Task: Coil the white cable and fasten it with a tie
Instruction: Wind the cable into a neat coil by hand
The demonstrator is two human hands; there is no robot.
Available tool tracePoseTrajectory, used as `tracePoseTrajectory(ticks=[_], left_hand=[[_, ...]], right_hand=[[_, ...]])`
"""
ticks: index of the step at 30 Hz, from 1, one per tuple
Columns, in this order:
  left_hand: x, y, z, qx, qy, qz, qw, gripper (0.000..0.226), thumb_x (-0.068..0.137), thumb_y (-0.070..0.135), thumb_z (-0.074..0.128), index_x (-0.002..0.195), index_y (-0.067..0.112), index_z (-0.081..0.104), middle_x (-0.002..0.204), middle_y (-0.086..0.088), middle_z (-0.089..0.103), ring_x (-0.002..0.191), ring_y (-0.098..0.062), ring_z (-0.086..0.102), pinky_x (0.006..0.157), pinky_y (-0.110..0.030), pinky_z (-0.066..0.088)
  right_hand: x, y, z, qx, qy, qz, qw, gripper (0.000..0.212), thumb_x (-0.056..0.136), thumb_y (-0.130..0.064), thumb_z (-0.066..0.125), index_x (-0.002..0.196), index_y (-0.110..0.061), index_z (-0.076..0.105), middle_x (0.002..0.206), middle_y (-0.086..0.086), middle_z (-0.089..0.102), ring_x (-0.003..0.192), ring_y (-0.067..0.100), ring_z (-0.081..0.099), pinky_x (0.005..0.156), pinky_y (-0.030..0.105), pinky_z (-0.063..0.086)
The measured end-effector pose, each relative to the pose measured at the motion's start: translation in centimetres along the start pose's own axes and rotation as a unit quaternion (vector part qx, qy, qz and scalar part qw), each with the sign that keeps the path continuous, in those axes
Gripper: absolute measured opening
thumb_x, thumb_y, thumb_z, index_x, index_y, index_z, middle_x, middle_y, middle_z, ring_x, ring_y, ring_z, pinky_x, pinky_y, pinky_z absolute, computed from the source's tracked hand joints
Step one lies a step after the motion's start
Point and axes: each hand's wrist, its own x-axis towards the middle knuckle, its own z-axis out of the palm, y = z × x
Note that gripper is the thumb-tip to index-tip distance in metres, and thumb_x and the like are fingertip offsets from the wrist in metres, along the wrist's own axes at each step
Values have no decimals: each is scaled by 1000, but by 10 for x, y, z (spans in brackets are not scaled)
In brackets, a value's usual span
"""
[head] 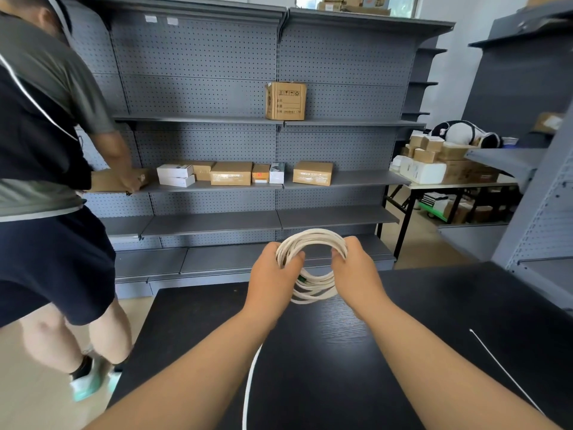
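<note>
The white cable (313,240) is wound into a round coil of several loops, held upright above the far part of the black table (434,321). My left hand (273,274) grips the coil's left side and my right hand (356,268) grips its right side. A green connector shows inside the lower loops. A loose tail of the cable (248,389) runs down under my left forearm to the table's near edge. A thin white tie (502,367) lies straight on the table at the right, apart from both hands.
Another person (52,169) stands at the left, handling a box on the grey pegboard shelving (217,144). Cardboard boxes (231,173) sit on the shelves. A side table with stacked boxes (446,169) stands at the right, beside more shelving.
</note>
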Motion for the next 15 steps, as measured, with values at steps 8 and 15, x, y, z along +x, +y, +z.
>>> tracePoseTrajectory(ticks=[8,15], left_hand=[[9,0,-11,145,-36,72,986,11,93,14,44,83,12,38,64,0,41,58,-19,33,53,-33,29],[12,8,-18,315,-59,152,935,2,94,14,40,95,13,40,76,-1,44,73,-30,46,60,-35,31]], right_hand=[[-1,-2,1,60,-55,33,996,8,92,-17,47,93,-15,54,83,4,58,74,21,51,67,35,43],[-3,-10,-7,-36,-68,-62,995,7,89,-12,52,95,-16,53,79,-3,56,79,22,52,66,33,40]])
